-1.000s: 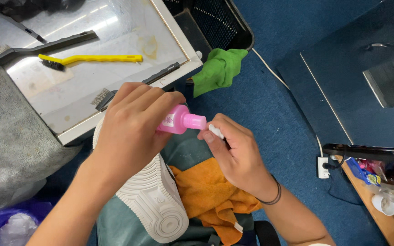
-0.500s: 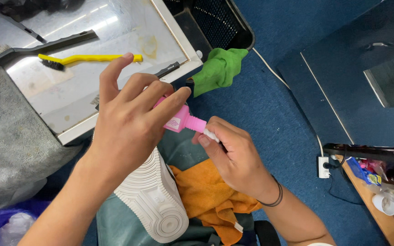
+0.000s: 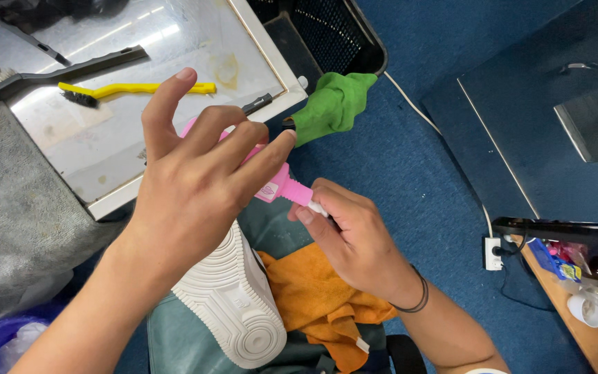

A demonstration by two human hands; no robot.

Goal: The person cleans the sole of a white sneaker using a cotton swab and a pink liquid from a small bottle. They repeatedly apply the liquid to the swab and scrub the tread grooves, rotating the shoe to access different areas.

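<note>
My left hand [image 3: 195, 187] grips a pink bottle [image 3: 276, 185], its index finger raised and the other fingers wrapped over the body. The bottle lies sideways, nozzle pointing right. My right hand [image 3: 351, 235] pinches the small white tip [image 3: 316, 207] at the nozzle's end between thumb and fingers. Below the hands a white shoe [image 3: 233, 298] rests sole-up on my lap, beside an orange cloth [image 3: 313, 298].
A white-framed metal tray [image 3: 105, 104] at upper left carries a yellow brush [image 3: 133, 90] and a dark brush [image 3: 64, 73]. A green cloth [image 3: 333, 104] lies by a black basket [image 3: 320, 31]. Blue carpet, a power socket [image 3: 493, 253] and a wooden shelf edge [image 3: 590, 291] lie to the right.
My left hand has shifted its hold on the pink bottle, lifting the index finger and spreading the fingers. The bottle has tilted down toward the right hand, which stays at the tip.
</note>
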